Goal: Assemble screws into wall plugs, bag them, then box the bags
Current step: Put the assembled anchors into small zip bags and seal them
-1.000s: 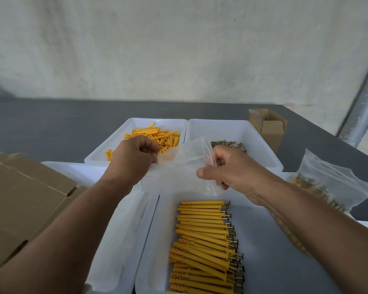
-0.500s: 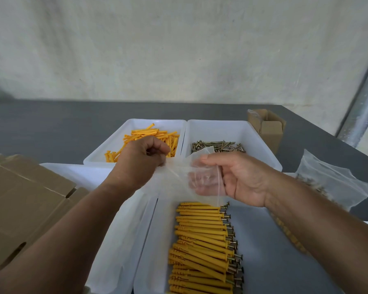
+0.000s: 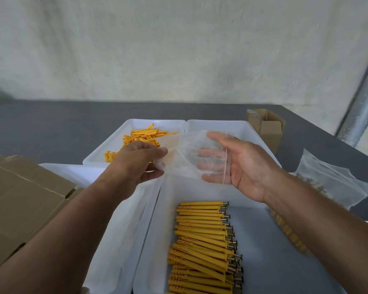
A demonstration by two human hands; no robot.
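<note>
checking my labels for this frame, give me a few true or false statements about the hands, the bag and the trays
1. The left hand pinches the clear bag at its edge. True.
2. The clear bag holds plugs. False: it is empty apart from the fingers of the right hand, spread inside it.
3. The assembled plugs lie in the near tray. True.
4. The small cardboard box is closed. False: its flaps stand open.

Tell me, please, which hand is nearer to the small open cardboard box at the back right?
Right. The right hand lies just left of the cardboard box, fingers seen through the clear bag; the left hand is farther left, pinching the bag's other end.
</note>
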